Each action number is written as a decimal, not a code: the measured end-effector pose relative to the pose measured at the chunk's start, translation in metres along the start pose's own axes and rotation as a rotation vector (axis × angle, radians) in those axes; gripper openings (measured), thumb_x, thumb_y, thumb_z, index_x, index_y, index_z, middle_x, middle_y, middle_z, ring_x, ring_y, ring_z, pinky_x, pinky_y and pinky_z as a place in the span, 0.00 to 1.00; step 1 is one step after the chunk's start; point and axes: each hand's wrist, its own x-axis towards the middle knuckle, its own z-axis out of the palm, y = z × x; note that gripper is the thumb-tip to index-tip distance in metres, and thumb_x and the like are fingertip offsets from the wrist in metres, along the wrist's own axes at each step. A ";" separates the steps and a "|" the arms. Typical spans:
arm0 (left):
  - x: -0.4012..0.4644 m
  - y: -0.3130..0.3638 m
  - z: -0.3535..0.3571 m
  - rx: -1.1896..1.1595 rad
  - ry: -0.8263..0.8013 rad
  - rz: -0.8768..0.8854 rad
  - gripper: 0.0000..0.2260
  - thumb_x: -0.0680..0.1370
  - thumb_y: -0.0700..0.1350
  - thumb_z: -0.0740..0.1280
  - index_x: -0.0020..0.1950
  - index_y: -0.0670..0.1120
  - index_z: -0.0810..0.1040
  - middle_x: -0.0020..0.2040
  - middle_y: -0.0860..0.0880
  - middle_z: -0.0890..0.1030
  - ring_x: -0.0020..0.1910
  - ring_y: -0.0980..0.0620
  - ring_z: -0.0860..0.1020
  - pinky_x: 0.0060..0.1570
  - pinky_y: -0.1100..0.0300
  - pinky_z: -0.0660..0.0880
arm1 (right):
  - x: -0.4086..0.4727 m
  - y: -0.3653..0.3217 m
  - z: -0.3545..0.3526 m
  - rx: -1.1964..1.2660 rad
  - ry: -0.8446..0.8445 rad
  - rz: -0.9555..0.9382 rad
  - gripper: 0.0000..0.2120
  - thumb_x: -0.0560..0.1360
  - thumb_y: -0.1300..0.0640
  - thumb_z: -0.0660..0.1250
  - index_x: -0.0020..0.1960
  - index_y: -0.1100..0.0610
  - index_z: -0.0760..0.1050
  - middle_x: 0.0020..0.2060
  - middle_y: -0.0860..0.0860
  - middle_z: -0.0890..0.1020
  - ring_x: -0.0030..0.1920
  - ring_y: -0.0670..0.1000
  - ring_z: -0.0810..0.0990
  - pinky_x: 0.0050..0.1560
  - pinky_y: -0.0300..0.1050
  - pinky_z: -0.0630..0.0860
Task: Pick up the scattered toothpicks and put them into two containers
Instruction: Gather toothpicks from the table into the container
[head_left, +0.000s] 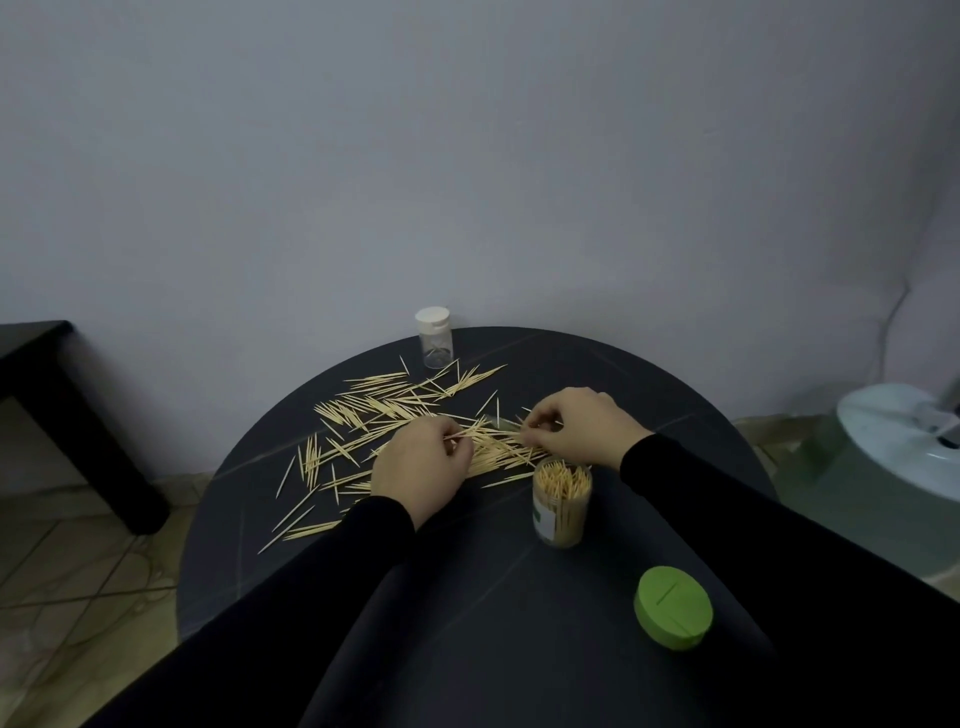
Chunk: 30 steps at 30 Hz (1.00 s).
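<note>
Several pale toothpicks (374, 410) lie scattered over the far half of a round dark table (467, 597). My left hand (418, 467) rests on the pile and pinches toothpicks between thumb and fingers. My right hand (582, 426) is curled over the right end of the pile, its fingertips pinching toothpicks. An open clear container (561, 506) packed with upright toothpicks stands just below my right hand. A second clear container (434, 338) with a white cap stands at the table's far edge, nearly empty.
A green lid (673, 608) lies on the table near the right front. A black side table (67, 415) stands to the left on the tiled floor. A white round object (898, 431) sits at the right. A grey wall is close behind.
</note>
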 end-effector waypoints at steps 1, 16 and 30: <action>0.000 0.000 -0.001 -0.033 0.004 -0.011 0.08 0.78 0.53 0.63 0.51 0.52 0.78 0.44 0.55 0.78 0.46 0.53 0.77 0.46 0.57 0.75 | -0.001 0.001 0.000 0.023 0.008 0.000 0.13 0.77 0.44 0.64 0.58 0.47 0.79 0.48 0.43 0.80 0.51 0.44 0.76 0.67 0.52 0.64; -0.007 0.012 -0.001 -0.286 -0.041 -0.019 0.09 0.80 0.51 0.63 0.53 0.49 0.79 0.48 0.53 0.78 0.49 0.54 0.75 0.47 0.59 0.68 | -0.022 0.001 -0.021 0.408 0.146 -0.089 0.05 0.75 0.51 0.68 0.50 0.46 0.81 0.44 0.41 0.81 0.47 0.41 0.78 0.43 0.34 0.71; -0.029 0.047 -0.018 -0.977 -0.134 0.026 0.05 0.76 0.47 0.69 0.50 0.53 0.84 0.51 0.54 0.84 0.55 0.59 0.79 0.58 0.60 0.73 | -0.073 0.012 -0.047 0.422 0.081 -0.182 0.02 0.72 0.51 0.73 0.43 0.43 0.81 0.43 0.44 0.85 0.46 0.47 0.82 0.50 0.48 0.80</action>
